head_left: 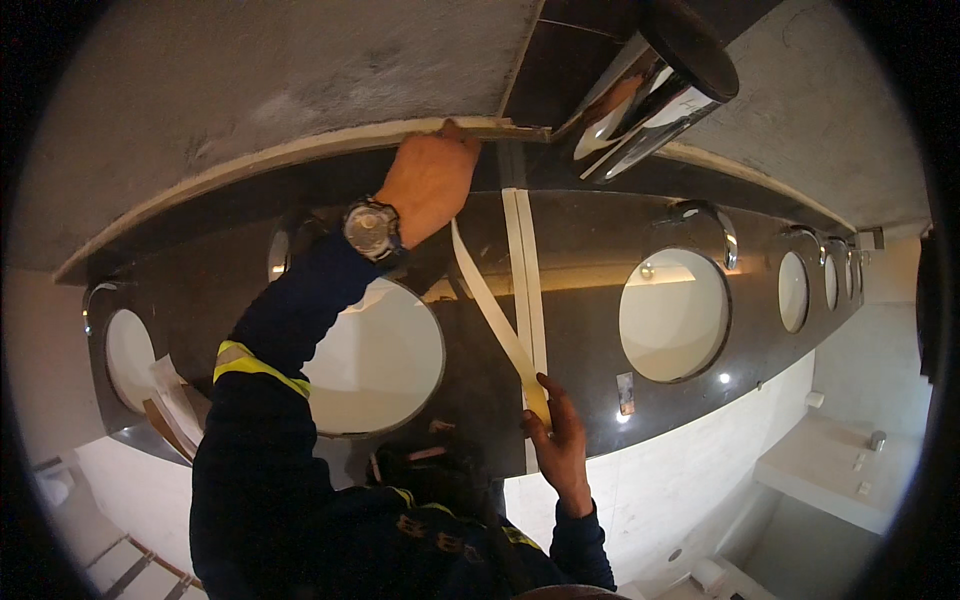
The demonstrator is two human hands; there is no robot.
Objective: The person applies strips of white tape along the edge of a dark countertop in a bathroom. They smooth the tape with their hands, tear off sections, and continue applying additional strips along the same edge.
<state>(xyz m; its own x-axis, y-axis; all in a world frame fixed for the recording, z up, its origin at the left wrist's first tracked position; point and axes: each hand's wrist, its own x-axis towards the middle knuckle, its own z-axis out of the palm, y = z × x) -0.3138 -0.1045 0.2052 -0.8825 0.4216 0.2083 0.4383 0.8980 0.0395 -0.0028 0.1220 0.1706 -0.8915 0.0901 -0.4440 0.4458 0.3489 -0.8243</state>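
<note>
The right hand (562, 440), nearer the body, pinches the lower end of a pale strip (488, 305). The strip's long axis slants forward and left from that hand, past 2 pale bands (513, 230), to the left hand (435, 180), whose grip is hidden. Just beyond the left hand runs a pale edging (300, 150).

Dark countertop (590, 235), round white basins (675, 320) set along it left and right. Two pale strips (529, 270) run far to near between basins. One loose length of pale tape (495, 310) slants from beneath left hand (432, 178), far, to right hand (560, 440), near, which pinches it. Watch (372, 229) on left wrist. Chrome cylinder (628, 120) stands far right of left hand.
</note>
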